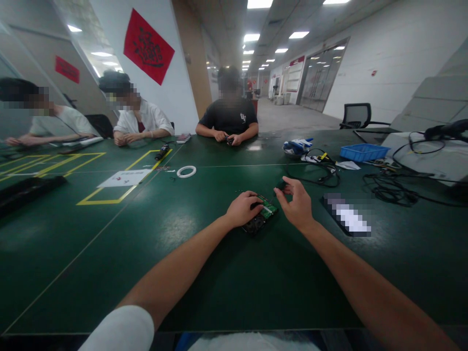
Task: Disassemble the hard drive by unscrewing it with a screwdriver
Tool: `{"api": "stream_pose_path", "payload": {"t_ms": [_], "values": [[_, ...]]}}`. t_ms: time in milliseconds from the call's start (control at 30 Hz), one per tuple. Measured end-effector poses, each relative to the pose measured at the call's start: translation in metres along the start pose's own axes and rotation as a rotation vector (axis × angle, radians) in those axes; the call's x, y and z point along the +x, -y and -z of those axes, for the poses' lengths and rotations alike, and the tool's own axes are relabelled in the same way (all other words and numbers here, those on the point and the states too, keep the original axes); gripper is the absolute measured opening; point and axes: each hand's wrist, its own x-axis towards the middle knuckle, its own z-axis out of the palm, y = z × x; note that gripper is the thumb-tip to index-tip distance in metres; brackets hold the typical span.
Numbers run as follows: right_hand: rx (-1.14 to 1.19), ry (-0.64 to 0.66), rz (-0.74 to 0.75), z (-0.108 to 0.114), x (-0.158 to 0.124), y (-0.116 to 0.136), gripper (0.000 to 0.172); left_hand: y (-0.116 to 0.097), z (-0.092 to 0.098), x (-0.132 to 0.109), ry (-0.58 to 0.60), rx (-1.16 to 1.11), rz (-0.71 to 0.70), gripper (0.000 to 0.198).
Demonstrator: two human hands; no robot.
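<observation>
A hard drive [255, 225] lies on the green table with its green circuit board [269, 208] facing up. My left hand [244, 209] rests over its left side, the fingers curled onto the board and gripping it. Just right of the drive, my right hand [295, 201] pinches a small dark screwdriver [281, 185] between thumb and fingers. Its thin shaft points down toward the board's upper right corner; whether the tip touches is too small to tell. A few tiny bits, perhaps screws, lie behind the drive.
A phone [346, 215] lies right of my right hand. Black cables [398, 189], a blue tray [363, 152] and a blue-white bundle [298, 146] are farther right. A white ring [186, 171] and paper sheet [124, 178] lie left. Three people sit across the table.
</observation>
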Motion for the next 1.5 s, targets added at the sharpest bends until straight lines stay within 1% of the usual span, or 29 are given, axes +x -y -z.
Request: {"api": "stream_pose_path", "payload": {"t_ms": [167, 300, 533, 667, 833, 1000, 1233, 1400, 1500], "values": [[-0.025, 0.020, 0.056, 0.004, 0.001, 0.004, 0.043, 0.000, -0.001, 0.000, 0.000, 0.002, 0.001, 0.028], [-0.027, 0.030, 0.037, 0.003, 0.000, 0.004, 0.045, 0.002, -0.003, 0.001, -0.001, 0.007, 0.004, 0.028], [-0.037, 0.000, 0.011, 0.001, -0.001, 0.003, 0.044, 0.003, -0.004, 0.000, 0.001, -0.003, 0.007, 0.027], [-0.002, 0.015, -0.012, 0.001, -0.001, 0.001, 0.046, 0.002, -0.003, 0.000, -0.004, -0.001, 0.000, 0.028], [0.121, 0.039, -0.048, -0.002, -0.002, 0.000, 0.048, 0.003, -0.004, 0.000, -0.013, 0.007, -0.008, 0.028], [0.051, 0.007, -0.042, -0.001, -0.003, 0.000, 0.049, 0.003, -0.005, 0.000, -0.009, 0.003, -0.014, 0.028], [0.004, 0.003, -0.017, -0.001, -0.003, 0.000, 0.049, 0.003, -0.004, 0.000, -0.015, 0.004, -0.020, 0.028], [0.063, -0.029, -0.036, -0.006, -0.004, -0.005, 0.051, 0.003, -0.005, 0.001, -0.016, 0.002, -0.027, 0.027], [0.039, -0.035, -0.027, -0.006, -0.003, -0.007, 0.051, 0.003, -0.005, 0.001, -0.022, -0.007, -0.034, 0.027]]}}
